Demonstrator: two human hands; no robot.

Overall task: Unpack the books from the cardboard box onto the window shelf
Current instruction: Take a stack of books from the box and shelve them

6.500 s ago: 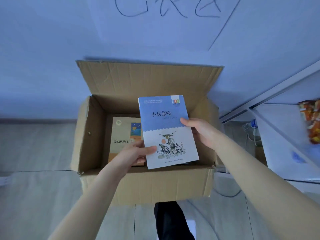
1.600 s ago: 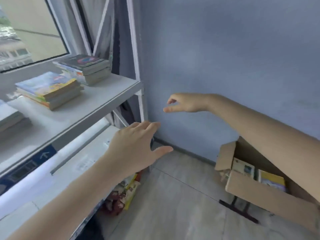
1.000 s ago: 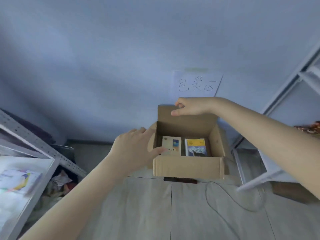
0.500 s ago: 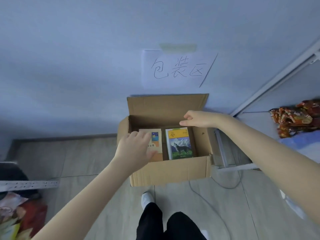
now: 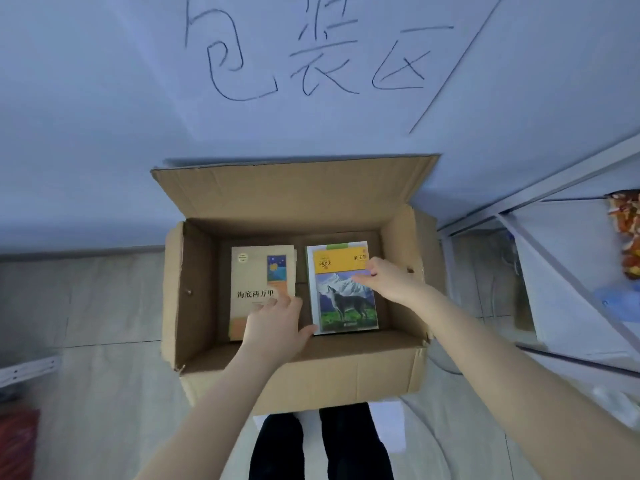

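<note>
Both hands (image 5: 277, 327) now reach books titled 海底两万里 (image 5: 258, 285).

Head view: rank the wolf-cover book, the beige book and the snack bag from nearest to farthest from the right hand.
1. Wolf-cover book, right side of the box, under the right hand.
2. Beige book, left side of the box.
3. Snack bag, far right shelf.

Cardboard box (image 5: 346, 379) open on top; its walls hem two books (image 5: 343, 299) closely.
</note>
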